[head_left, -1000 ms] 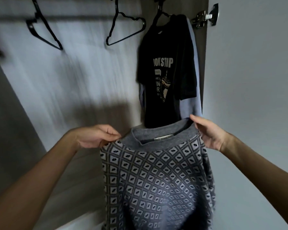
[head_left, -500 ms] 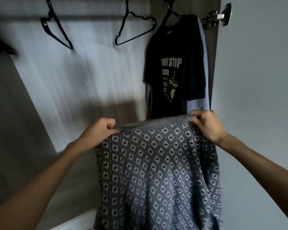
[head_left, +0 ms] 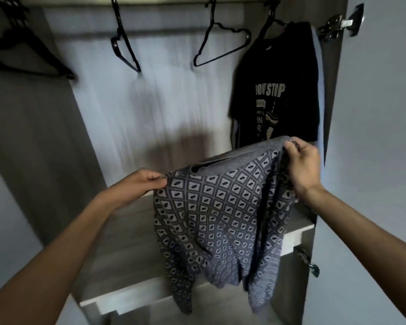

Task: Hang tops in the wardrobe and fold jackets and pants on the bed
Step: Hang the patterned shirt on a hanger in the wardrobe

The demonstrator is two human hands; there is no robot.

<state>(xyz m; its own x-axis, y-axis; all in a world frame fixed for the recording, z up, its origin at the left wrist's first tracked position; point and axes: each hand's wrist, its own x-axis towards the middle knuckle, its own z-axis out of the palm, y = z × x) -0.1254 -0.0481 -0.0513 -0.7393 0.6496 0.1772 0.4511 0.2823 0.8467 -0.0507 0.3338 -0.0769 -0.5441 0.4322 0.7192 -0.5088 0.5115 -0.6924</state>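
Dim, cool, bluish light fills the scene, leaving the back panel (head_left: 150,102) above the sweater (head_left: 220,219) pale and streaked with motion blur, with a soft dark shadow just above the sweater's collar. The hangers (head_left: 124,43) above and left of the sweater are smeared, the leftmost most of all, while the sweater's pattern is fairly sharp. Wide-angle distortion bends straight edges far from the sweater, and a small glint shows on the hinge (head_left: 342,23) up to its right.
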